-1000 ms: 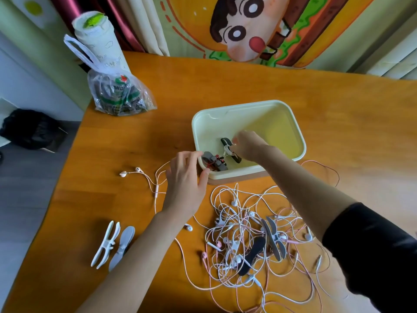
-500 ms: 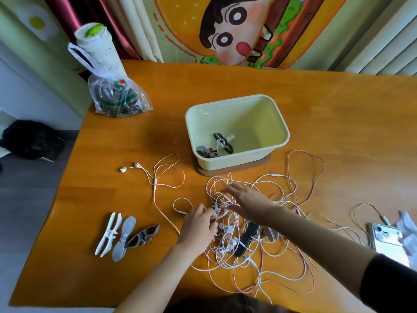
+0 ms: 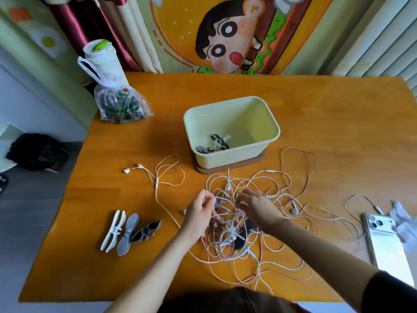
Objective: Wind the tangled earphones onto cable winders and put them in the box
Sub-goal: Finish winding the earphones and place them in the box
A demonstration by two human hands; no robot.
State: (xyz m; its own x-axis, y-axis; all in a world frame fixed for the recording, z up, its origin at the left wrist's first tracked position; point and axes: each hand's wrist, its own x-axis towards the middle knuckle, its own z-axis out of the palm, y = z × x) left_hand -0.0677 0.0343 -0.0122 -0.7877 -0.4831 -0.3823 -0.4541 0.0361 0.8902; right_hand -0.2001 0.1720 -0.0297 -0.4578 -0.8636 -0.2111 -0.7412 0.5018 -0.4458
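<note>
A tangle of white and pink earphones (image 3: 250, 199) lies on the table in front of the pale yellow box (image 3: 232, 159). Two wound cable winders (image 3: 218, 142) lie inside the box. My left hand (image 3: 199, 214) pinches white cables at the tangle's left side. My right hand (image 3: 257, 206) has its fingers curled into the cables at the middle. Three bare winders (image 3: 126, 232), one white and two grey, lie to the left. Dark winders (image 3: 241, 240) sit buried in the tangle.
A plastic bag (image 3: 119, 105) with a white cup stands at the back left. A phone (image 3: 388, 242) and crumpled white wrapper (image 3: 404, 222) lie at the right edge. One loose white earphone (image 3: 155, 175) trails left of the tangle.
Both hands came back from the box to the tangle, leaving a wound winder inside it. They have since closed in on the cables at its middle.
</note>
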